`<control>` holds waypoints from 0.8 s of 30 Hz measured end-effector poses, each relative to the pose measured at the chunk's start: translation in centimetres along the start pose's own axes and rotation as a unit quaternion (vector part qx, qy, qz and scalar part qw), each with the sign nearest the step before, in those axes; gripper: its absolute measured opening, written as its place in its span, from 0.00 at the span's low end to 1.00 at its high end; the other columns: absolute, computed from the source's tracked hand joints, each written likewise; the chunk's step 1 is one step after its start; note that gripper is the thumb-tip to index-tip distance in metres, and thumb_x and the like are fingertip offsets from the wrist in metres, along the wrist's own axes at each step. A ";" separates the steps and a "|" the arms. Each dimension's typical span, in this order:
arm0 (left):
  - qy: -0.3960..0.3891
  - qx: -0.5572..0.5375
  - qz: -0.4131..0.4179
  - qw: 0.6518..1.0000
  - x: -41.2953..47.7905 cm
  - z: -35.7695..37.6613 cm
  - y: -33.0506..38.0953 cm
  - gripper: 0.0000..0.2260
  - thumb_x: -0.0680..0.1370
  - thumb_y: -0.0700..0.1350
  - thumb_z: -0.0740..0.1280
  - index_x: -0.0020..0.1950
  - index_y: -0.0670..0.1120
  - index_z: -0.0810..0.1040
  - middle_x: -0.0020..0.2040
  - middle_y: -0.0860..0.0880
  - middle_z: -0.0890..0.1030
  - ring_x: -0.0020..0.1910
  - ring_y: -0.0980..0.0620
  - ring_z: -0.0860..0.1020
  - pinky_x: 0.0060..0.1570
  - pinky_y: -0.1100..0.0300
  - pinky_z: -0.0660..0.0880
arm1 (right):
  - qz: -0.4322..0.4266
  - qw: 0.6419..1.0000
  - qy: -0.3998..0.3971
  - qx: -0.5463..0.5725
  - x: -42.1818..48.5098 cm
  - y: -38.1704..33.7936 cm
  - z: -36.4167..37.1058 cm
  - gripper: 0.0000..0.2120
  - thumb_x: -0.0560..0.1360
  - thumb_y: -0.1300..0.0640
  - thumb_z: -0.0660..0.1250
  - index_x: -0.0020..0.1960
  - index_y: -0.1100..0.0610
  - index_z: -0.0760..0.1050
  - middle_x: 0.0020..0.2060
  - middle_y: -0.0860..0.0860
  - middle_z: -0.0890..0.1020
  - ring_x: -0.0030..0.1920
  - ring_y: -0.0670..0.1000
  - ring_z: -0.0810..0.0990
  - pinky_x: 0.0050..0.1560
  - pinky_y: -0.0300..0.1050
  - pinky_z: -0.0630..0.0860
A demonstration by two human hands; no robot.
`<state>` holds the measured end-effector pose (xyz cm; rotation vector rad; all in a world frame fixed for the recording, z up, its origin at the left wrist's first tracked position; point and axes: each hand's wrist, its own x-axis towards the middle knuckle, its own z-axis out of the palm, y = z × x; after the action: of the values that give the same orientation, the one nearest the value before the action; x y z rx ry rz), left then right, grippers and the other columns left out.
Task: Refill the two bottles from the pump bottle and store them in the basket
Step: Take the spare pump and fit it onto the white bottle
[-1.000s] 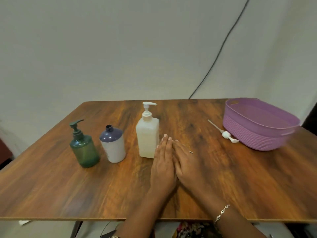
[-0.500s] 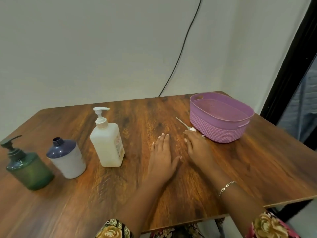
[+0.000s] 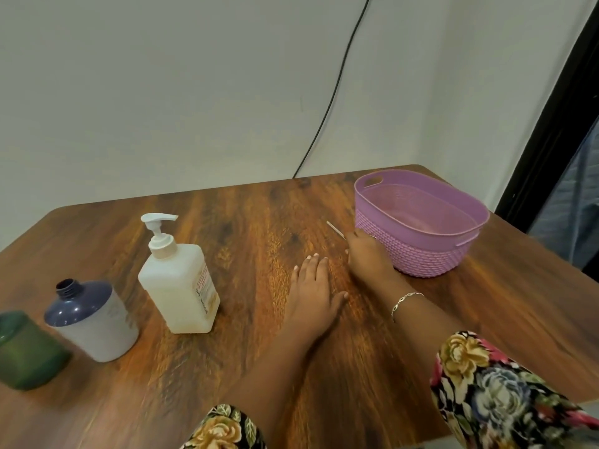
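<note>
- Floral sleeves (image 3: pixel 486 384) at the bottom edge, both forearms bare and reaching over the wooden table (image 3: pixel 259 215).
- Green bottle (image 3: pixel 26 354) at the near left, cut off by the frame edge, top out of view. Stands on the table.
- Blue-topped bottle (image 3: pixel 92 319) just right of the green one, upright, neck open with no cap on it. Can't tell if the two touch.
- Left hand (image 3: pixel 312 288) flat on the table, palm down, mid-table. Fingers straight and close together, thumb out to the side, holding nothing.
- Thin bracelet (image 3: pixel 405 299) on the right wrist.
- Pump bottle (image 3: pixel 180 280) upright, left of the left hand and apart from it. White pump head on, nozzle pointing right, label on its right side, text too blurred to read.
- Right hand (image 3: pixel 366 254) further out, right up against the front wall of the basket. Fingers bent down over the loose pump (image 3: pixel 334 228); only its thin tube shows, poking out past the fingertips toward the far left. Can't tell if the fingers have closed on it. Ring on one finger.
- Purple basket (image 3: pixel 421 254) at the far right of the table, upright, no bottles in it.
- Black cable (image 3: pixel 334 92) runs down the wall behind the table.
</note>
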<state>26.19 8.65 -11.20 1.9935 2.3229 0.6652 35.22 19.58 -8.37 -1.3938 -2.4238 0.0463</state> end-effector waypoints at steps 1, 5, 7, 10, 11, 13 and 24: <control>-0.002 0.000 -0.001 1.000 0.2 0.2 -0.2 0.32 0.79 0.57 0.58 0.76 0.45 0.50 0.77 0.47 0.51 0.76 0.51 0.48 0.72 0.56 0.40 | 0.004 1.000 -0.011 -0.007 0.2 -0.1 0.3 0.12 0.78 0.64 0.57 0.61 0.61 0.70 0.56 0.58 0.75 0.53 0.58 0.77 0.51 0.49 0.73; 0.002 -0.008 0.002 1.000 0.7 0.6 -0.6 0.31 0.79 0.57 0.58 0.76 0.45 0.50 0.77 0.47 0.52 0.75 0.51 0.48 0.72 0.56 0.40 | 0.017 0.998 -0.048 -0.027 0.8 -0.1 1.1 0.15 0.78 0.63 0.56 0.64 0.60 0.68 0.59 0.58 0.73 0.54 0.58 0.76 0.52 0.50 0.74; 0.003 -0.009 0.003 1.000 0.9 0.9 -0.6 0.31 0.79 0.57 0.58 0.76 0.45 0.50 0.77 0.47 0.52 0.75 0.51 0.48 0.71 0.56 0.40 | 0.020 0.998 -0.054 -0.034 1.1 0.1 1.3 0.15 0.79 0.63 0.55 0.64 0.59 0.69 0.59 0.58 0.72 0.54 0.58 0.76 0.52 0.50 0.73; 0.003 -0.019 0.002 1.000 1.3 1.1 -0.7 0.31 0.79 0.56 0.58 0.76 0.45 0.51 0.77 0.47 0.52 0.75 0.51 0.49 0.71 0.57 0.40 | 0.022 0.997 -0.068 -0.039 1.4 0.3 1.4 0.14 0.79 0.63 0.54 0.62 0.60 0.72 0.59 0.58 0.72 0.55 0.59 0.76 0.54 0.50 0.73; 0.002 -0.023 0.001 1.000 1.3 1.3 -0.7 0.31 0.79 0.56 0.59 0.76 0.45 0.51 0.77 0.47 0.52 0.75 0.51 0.49 0.71 0.57 0.40 | 0.023 0.996 -0.075 -0.039 1.5 0.4 1.5 0.14 0.79 0.63 0.54 0.62 0.60 0.73 0.59 0.58 0.71 0.55 0.59 0.76 0.54 0.50 0.72; 0.003 -0.032 0.000 0.999 1.4 1.4 -0.7 0.31 0.79 0.56 0.59 0.76 0.44 0.51 0.77 0.47 0.52 0.75 0.51 0.49 0.70 0.57 0.39 | 0.026 0.996 -0.085 -0.028 1.6 0.7 1.5 0.14 0.78 0.64 0.55 0.60 0.61 0.75 0.59 0.58 0.72 0.55 0.58 0.75 0.55 0.50 0.72; 0.030 -0.078 -0.011 0.996 1.5 1.0 -1.0 0.31 0.78 0.54 0.61 0.76 0.45 0.52 0.76 0.48 0.55 0.75 0.52 0.50 0.72 0.57 0.42 | -0.018 0.984 -0.084 0.155 2.6 -0.1 -0.8 0.23 0.69 0.70 0.69 0.63 0.58 0.75 0.64 0.54 0.72 0.63 0.55 0.71 0.61 0.45 0.69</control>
<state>25.20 10.28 -12.00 1.9037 2.2446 0.8867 34.18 21.64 -6.91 -1.2474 -2.4414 0.5302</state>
